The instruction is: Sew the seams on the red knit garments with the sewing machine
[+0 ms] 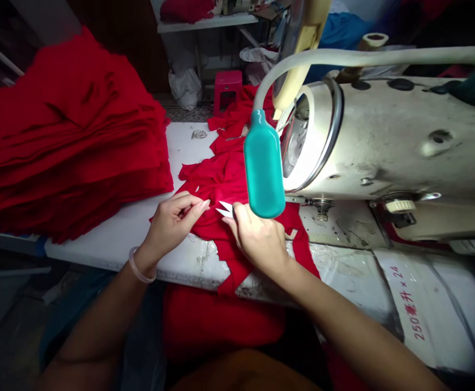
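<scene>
Thread snips [226, 209] with two pale, parted blades are gripped in my right hand [259, 233]. Their tips point left, a short way from the fingertips of my left hand [176, 220]. That hand is closed in a pinch, thumb against forefinger; what lies between them is too small to make out. Under both hands spreads crumpled red fabric [204, 174], lit brightly, with a strip hanging over the table's front edge. A clear bangle [141, 267] circles my left wrist.
A tall stack of red fabric pieces [70, 141] rises at the left of the white table [111, 252]. The sewing machine [384, 141] takes up the right. A teal-covered lamp head [265, 168] hangs just above my right hand. Behind stands a pink stool [228, 84].
</scene>
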`<action>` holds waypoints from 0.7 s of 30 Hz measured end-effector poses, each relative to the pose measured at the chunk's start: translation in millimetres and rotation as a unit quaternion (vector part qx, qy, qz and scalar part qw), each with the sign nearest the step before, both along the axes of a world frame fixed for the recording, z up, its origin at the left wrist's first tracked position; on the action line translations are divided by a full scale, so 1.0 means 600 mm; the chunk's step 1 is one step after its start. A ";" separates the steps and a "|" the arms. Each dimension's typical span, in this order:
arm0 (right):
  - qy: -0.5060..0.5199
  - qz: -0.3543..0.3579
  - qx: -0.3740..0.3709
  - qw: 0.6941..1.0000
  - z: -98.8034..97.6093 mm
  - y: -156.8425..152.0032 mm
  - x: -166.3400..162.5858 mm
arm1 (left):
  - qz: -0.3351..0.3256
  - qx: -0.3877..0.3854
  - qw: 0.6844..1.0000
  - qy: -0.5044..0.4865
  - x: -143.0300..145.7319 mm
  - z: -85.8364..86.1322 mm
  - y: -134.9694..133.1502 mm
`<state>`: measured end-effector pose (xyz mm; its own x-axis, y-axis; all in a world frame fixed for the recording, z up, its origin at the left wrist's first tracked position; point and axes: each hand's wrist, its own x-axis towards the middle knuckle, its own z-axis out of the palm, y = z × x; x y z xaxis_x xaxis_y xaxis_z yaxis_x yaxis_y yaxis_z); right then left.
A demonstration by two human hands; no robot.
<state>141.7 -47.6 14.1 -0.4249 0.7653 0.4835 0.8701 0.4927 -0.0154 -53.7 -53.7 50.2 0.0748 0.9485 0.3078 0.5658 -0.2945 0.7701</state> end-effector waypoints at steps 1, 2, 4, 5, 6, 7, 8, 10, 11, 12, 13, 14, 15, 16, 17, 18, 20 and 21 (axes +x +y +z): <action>-0.003 -0.002 0.000 1.000 0.000 0.001 -0.004 | -0.008 0.011 1.000 0.011 0.002 0.002 -0.006; -0.005 -0.006 -0.001 1.000 -0.001 0.001 -0.006 | -0.017 0.020 0.999 0.021 0.004 0.003 -0.011; -0.010 -0.017 -0.004 1.000 -0.003 0.001 -0.007 | -0.034 0.033 0.998 0.037 0.009 0.003 -0.019; -0.012 -0.019 -0.005 1.000 -0.003 0.001 -0.007 | -0.041 0.036 0.998 0.041 0.012 0.003 -0.021; -0.014 -0.019 -0.005 1.000 -0.004 0.002 -0.007 | -0.045 0.040 0.997 0.043 0.015 0.003 -0.023; -0.017 -0.015 -0.004 1.000 -0.003 0.002 -0.007 | -0.049 0.042 0.997 0.044 0.018 0.003 -0.024; -0.019 -0.011 -0.002 1.000 -0.002 0.002 -0.007 | -0.051 0.042 0.997 0.043 0.021 0.003 -0.025; -0.021 -0.005 0.002 1.000 0.001 -0.001 -0.006 | -0.050 0.037 0.997 0.042 0.026 0.007 -0.027; -0.019 -0.004 0.004 1.000 0.002 -0.003 -0.001 | -0.047 0.032 0.998 0.040 0.025 0.010 -0.029; -0.015 -0.005 0.006 1.000 0.004 -0.008 0.008 | -0.038 0.025 0.998 0.037 0.020 0.013 -0.031; -0.009 -0.003 0.007 1.000 0.004 -0.014 0.025 | -0.024 0.018 0.999 0.034 0.012 0.016 -0.034; -0.002 -0.002 0.008 1.000 0.004 -0.021 0.050 | -0.004 0.008 1.000 0.030 -0.002 0.017 -0.038; 0.001 -0.008 0.010 1.000 0.003 -0.029 0.083 | 0.020 -0.003 0.999 0.029 -0.019 0.018 -0.042; -0.003 -0.022 0.011 1.000 0.000 -0.037 0.125 | 0.044 -0.013 0.998 0.037 -0.038 0.016 -0.047; -0.015 -0.055 0.016 0.998 -0.003 -0.045 0.173 | 0.069 -0.019 0.996 0.059 -0.058 0.013 -0.052; -0.049 -0.119 0.017 0.992 -0.007 -0.052 0.224 | 0.094 -0.016 0.991 0.099 -0.076 0.009 -0.057; -0.127 -0.247 0.010 0.961 -0.013 -0.064 0.320 | 0.137 0.022 0.971 0.196 -0.095 -0.001 -0.067; -0.163 -0.282 -0.011 0.945 -0.015 -0.069 0.357 | 0.147 0.043 0.961 0.231 -0.092 -0.005 -0.073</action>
<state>355.8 -88.9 5.0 -0.0696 0.9229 0.3787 0.9546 -0.0486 0.2938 -109.0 -97.2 46.9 -0.0449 0.9221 0.3843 0.9097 -0.1213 0.3972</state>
